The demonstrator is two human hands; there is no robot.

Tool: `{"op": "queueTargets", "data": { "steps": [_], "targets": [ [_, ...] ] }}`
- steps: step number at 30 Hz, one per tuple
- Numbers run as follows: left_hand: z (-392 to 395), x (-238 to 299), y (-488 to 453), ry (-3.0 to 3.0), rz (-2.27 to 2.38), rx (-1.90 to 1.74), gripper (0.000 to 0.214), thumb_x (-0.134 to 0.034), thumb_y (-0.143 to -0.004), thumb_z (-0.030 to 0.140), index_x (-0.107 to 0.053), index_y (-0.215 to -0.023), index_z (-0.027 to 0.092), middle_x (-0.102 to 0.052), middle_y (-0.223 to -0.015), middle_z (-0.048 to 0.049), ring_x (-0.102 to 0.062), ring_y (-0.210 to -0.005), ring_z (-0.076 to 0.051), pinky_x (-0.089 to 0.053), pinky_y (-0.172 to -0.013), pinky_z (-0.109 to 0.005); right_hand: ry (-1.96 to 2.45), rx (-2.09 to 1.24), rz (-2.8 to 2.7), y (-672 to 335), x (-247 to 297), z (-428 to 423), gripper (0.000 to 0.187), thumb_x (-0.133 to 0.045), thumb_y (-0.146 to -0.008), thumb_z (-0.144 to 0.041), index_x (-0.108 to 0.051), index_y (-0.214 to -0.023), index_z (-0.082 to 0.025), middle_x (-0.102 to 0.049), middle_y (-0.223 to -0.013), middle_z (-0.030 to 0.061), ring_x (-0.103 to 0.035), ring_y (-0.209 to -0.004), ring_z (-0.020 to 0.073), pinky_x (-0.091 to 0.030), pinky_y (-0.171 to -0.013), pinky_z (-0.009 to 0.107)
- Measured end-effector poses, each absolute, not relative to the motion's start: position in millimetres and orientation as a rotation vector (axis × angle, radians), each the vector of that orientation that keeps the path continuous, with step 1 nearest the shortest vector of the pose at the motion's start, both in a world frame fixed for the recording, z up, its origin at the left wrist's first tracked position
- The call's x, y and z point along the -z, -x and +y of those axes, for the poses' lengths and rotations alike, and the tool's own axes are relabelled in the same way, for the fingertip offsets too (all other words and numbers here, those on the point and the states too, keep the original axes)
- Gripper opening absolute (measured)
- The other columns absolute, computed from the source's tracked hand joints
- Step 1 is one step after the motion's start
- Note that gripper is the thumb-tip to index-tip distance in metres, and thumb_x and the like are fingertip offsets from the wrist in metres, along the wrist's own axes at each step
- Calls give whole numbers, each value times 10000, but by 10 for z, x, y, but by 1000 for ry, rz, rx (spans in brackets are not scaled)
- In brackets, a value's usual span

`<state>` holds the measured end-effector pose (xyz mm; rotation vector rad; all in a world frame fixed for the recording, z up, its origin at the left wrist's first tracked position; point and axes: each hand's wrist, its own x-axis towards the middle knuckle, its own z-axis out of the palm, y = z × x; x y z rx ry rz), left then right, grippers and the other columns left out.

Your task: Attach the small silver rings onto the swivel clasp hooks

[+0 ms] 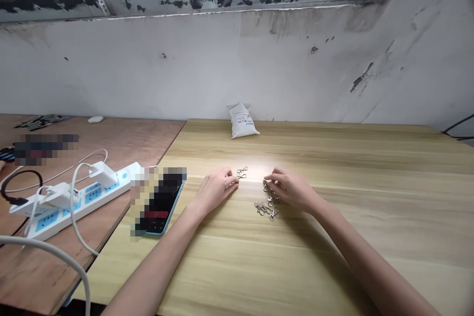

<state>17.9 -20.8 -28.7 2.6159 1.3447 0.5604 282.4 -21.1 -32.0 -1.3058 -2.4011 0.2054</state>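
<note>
My left hand [217,188] rests on the light wood table with its fingers curled together. Its fingertips are beside two small metal lobster clasps [242,176], and anything inside the fingers is hidden. To the right, my right hand [292,188] is closed in a pinch, with a silvery lobster clasp [265,187] at its fingertips. Beneath and in front of that hand lies a loose pile of several more lobster clasps [262,208] with rings, partly covered by the fingers.
A white labelled packet [243,121] stands near the wall. Left of my left arm lies a phone [163,207] with a blue edge, partly pixelated. A white power strip [89,197] with plugged-in chargers and cables is on the brown table [122,138].
</note>
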Motion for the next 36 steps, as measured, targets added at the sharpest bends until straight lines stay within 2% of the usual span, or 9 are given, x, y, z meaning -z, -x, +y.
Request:
{"op": "queueTargets", "data": {
  "steps": [8,11,17,23,31,36],
  "targets": [
    [-165,343,-199,-2304,1325,-683,75,-609,-856,256,-646,-827,198,-619,-883,-34,-584,-825,-189,-464,-733,-303,1368,-15,-2538,-2618,231,-398,169,-580,-901,-204,-730,-824,-199,-633,-812,54,-595,-746,173,-391,-631,269],
    [-158,359,-200,-2254,1319,-702,72,-620,-845,254,-627,-822,186,-615,-861,-29,-578,-805,-182,-468,-717,-299,1388,19,-2538,-2554,222,-398,201,-561,-906,-171,-708,-768,-181,-632,-804,67,-589,-747,179,-390,-635,271],
    [-162,381,-185,-2216,1292,-734,120,-621,-847,282,-611,-782,183,-618,-849,-33,-562,-800,-185,-450,-705,-300,1391,30,-2527,-2464,254,-366,220,-520,-869,-48,-690,-813,-175,-643,-820,64,-593,-766,177,-394,-639,266],
    [-215,323,-182,-2226,1263,-765,224,-523,-920,333,-593,-773,179,-608,-842,-38,-555,-809,-184,-442,-738,-310,1370,53,-2488,-2535,262,-366,138,-572,-892,-137,-688,-925,-204,-648,-906,52,-610,-815,174,-402,-682,272],
    [-267,215,-207,-2143,1183,-826,219,-536,-920,333,-693,-842,202,-635,-976,-61,-590,-925,-206,-482,-790,-323,1281,296,-2565,-2532,300,-361,194,-573,-902,-128,-690,-754,-175,-642,-773,61,-568,-712,180,-354,-678,307],
    [-285,196,-224,-2075,1155,-859,212,-569,-904,345,-729,-864,213,-631,-980,-77,-600,-939,-218,-505,-778,-330,1259,323,-2541,-2454,372,-342,262,-485,-932,-96,-649,-736,-154,-640,-767,78,-550,-701,191,-354,-703,327]
  ]
}}
